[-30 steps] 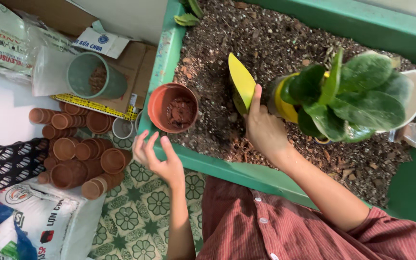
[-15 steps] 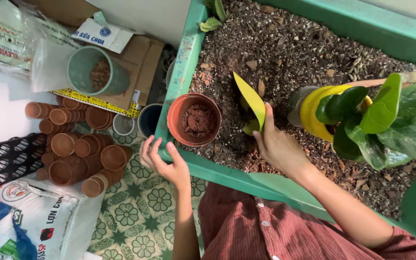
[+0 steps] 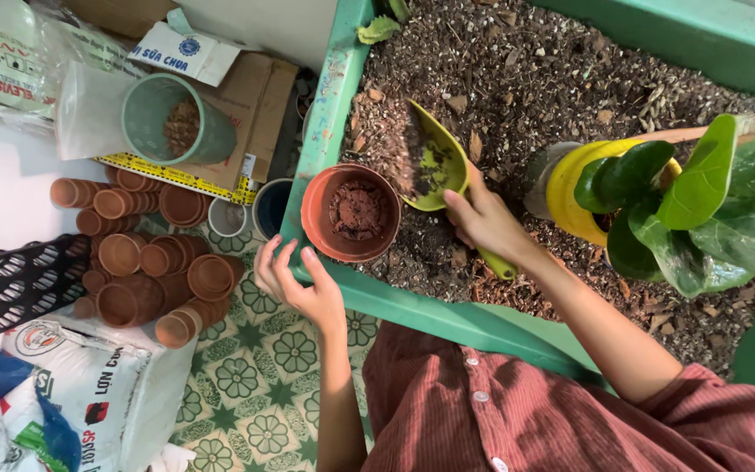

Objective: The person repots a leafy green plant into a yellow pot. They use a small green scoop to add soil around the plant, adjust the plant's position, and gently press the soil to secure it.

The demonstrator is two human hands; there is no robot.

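The yellow-green plastic scoop (image 3: 434, 166), gripped by the right hand (image 3: 482, 223), is best tipped slowly over the round terracotta-coloured pot (image 3: 350, 212), steadied by the loosely open left hand (image 3: 294, 280) at its rim.

Right hand (image 3: 482, 218) grips yellow-green scoop (image 3: 437, 166), blade tilted over soil beside terracotta pot (image 3: 351, 212). Pot sits in green trough (image 3: 329, 96), partly filled with dark soil. Left hand (image 3: 294, 280) touches pot's near rim, fingers spread. Leafy plant in yellow pot (image 3: 570, 188) lies tilted on soil, right of scoop. Small clay pots (image 3: 146, 262) stacked on patterned floor (left of trough).
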